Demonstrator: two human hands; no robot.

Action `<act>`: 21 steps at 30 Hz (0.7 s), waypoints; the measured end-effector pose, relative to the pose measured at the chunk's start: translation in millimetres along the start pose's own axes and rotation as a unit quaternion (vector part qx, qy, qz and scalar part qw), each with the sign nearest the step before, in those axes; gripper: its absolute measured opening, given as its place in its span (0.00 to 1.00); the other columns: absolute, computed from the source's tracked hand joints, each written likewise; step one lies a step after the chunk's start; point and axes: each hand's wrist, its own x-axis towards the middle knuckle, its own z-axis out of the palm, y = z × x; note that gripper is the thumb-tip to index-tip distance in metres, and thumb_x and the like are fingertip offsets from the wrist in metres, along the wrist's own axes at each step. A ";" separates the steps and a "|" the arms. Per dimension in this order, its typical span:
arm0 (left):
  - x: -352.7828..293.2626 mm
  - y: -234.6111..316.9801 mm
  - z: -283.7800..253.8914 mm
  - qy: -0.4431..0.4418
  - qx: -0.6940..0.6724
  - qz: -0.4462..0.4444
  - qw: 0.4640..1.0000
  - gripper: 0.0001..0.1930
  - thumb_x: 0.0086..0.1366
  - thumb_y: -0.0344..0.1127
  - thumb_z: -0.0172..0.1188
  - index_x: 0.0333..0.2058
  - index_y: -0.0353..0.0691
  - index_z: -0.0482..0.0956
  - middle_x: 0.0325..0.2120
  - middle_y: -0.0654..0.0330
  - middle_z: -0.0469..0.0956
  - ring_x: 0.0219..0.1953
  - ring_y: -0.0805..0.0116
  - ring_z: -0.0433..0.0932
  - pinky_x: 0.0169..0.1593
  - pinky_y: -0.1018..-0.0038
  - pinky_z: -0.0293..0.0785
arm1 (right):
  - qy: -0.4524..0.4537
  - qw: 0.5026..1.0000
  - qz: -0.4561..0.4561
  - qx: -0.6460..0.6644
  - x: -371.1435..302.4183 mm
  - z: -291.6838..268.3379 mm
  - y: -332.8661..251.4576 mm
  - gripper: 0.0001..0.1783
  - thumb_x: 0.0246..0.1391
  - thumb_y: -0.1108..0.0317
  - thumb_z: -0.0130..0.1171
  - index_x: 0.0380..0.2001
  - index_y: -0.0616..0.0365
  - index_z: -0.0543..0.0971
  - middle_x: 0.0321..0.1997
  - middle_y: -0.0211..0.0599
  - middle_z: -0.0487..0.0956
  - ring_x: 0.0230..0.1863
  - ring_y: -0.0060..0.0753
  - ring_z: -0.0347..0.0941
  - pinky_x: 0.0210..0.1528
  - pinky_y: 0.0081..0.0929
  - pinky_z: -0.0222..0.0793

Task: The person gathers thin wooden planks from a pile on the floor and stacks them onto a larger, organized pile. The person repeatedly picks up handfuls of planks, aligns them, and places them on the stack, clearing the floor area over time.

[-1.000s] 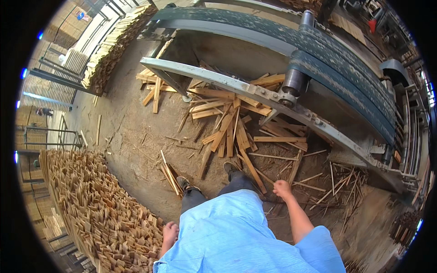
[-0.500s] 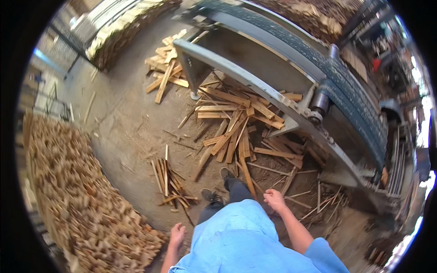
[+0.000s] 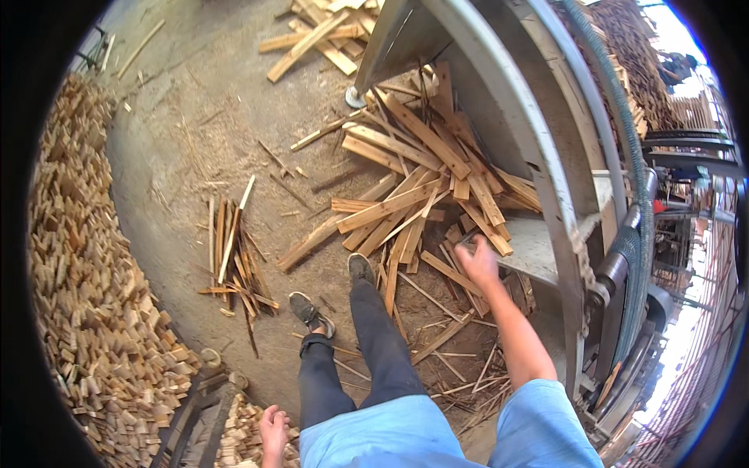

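Hanging nearer the boards (image 3: 388,207): right hand (image 3: 477,261), fingers curled, cannot tell if holding. Boards ahead and leftward, long axes crossing. Left hand (image 3: 274,429) well apart, loosely half-open.

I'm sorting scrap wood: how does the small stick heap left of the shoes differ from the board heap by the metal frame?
The board heap is much larger than the stick heap.
The board heap has many wide, flat boards; the stick heap is mostly thin strips.
The board heap reaches under the metal frame; the stick heap lies apart from it.
Both lie loosely crisscrossed on the floor.
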 end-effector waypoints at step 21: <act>149.3 360.3 565.4 -0.420 0.206 0.274 0.840 0.27 0.67 0.50 0.54 0.50 0.28 0.75 0.34 0.58 0.79 0.37 0.71 0.76 0.43 0.72 0.73 | 0.227 0.941 0.129 0.216 305.5 40.5 121.2 0.57 0.42 0.41 0.71 0.54 0.86 0.61 0.59 0.69 0.69 0.61 0.54 0.68 0.63 0.36 0.61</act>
